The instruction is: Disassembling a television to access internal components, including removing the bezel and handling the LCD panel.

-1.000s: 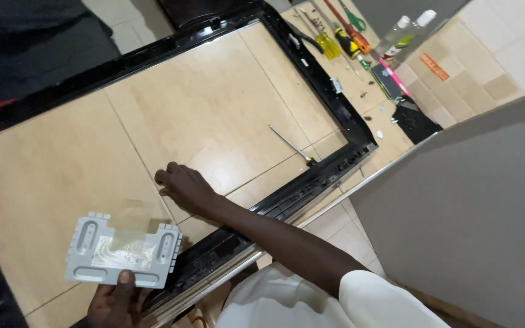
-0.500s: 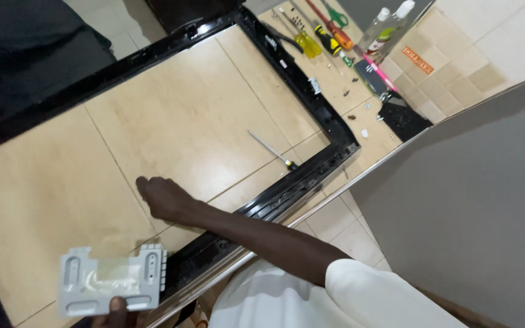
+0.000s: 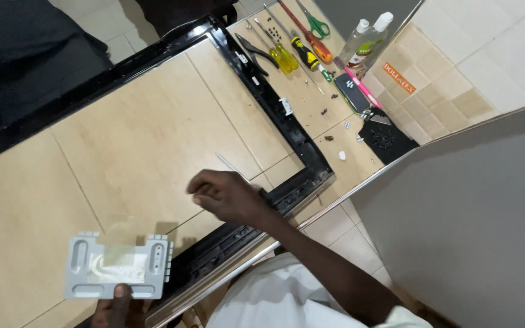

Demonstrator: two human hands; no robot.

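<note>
Down at the lower left, your left hand point(image 3: 116, 308) grips the bottom edge of a grey plastic bracket point(image 3: 118, 267), thumb pressed on its front face; the rest of that hand is cut off by the picture's edge. The bracket is flat and rectangular, with slotted ends and a clear film patch point(image 3: 116, 262) across its middle, and you hold it just above the tiled floor point(image 3: 123, 146).

Your right hand point(image 3: 229, 195) hovers over the floor inside the black frame point(image 3: 274, 100), fingers curled loosely inward; whether they pinch anything, you cannot tell from here. A thin metal rod point(image 3: 231, 165) lies on the tile just beyond that hand.

The frame's corner sits just right of your right hand. Past it, on the floor, lie 2 yellow-handled screwdrivers point(image 3: 284, 58), an orange-handled screwdriver point(image 3: 311, 42), green-handled scissors point(image 3: 316, 25), 2 clear bottles point(image 3: 366, 36), a pink pen point(image 3: 360, 85) and scattered small screws point(image 3: 324, 112). A large grey panel point(image 3: 475, 231) fills the right side.
</note>
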